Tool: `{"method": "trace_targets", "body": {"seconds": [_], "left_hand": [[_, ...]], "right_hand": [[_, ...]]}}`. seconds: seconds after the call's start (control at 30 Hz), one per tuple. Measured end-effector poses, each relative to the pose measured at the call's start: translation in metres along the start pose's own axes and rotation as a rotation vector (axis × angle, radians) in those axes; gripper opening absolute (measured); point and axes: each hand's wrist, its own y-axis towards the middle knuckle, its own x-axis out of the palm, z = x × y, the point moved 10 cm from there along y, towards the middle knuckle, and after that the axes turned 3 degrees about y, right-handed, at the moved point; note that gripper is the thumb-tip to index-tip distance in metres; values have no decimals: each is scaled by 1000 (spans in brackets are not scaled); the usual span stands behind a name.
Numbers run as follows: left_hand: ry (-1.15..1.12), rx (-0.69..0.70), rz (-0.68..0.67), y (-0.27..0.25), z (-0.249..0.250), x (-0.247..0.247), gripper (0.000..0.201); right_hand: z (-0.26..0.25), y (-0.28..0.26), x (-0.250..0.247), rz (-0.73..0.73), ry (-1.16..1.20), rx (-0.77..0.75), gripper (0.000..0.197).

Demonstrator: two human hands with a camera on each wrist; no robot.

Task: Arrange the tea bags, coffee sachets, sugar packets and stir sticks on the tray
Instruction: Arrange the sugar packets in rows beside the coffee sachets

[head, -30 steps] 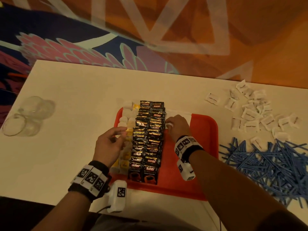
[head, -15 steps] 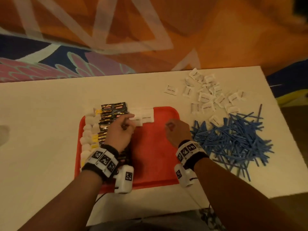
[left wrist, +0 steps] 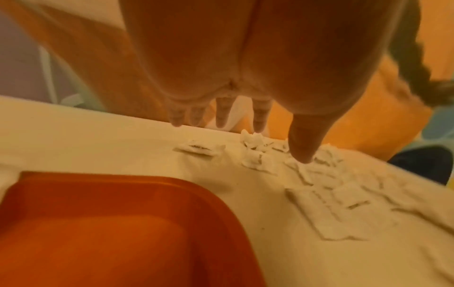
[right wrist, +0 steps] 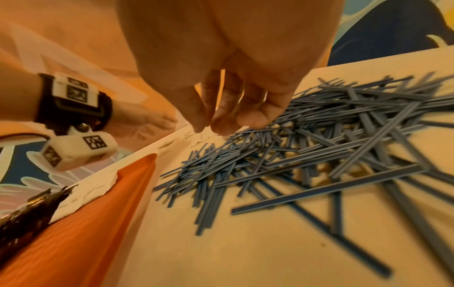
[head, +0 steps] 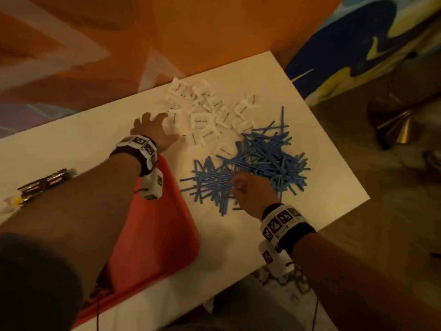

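While sugar packets (head: 205, 113) lie just right of the spread, empty left hand (head: 155, 130) | right hand (head: 250, 194) loosely curled, nothing gripped, over stir sticks (head: 257, 168) | tray (head: 155, 235) reached across.

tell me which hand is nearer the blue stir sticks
Right. The right hand hangs over the near-left edge of the blue stir sticks; the left hand reaches to the white sugar packets beyond the pile.

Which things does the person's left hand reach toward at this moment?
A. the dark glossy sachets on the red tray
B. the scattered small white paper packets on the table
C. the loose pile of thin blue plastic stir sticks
B: the left hand, fingers spread, is at the edge of the small white paper packets, while the right hand is over the blue stir sticks.
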Motion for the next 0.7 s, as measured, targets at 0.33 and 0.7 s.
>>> {"method": "trace_targets", "body": {"seconds": [0.33,0.7], "left_hand": [[146,226,-29,13,92,37,76],[16,253,118,-3,112,42,42]], "right_hand": [[34,7,-14,-17,18,-17,17],[37,2,-9,-13,112,6,18]]}}
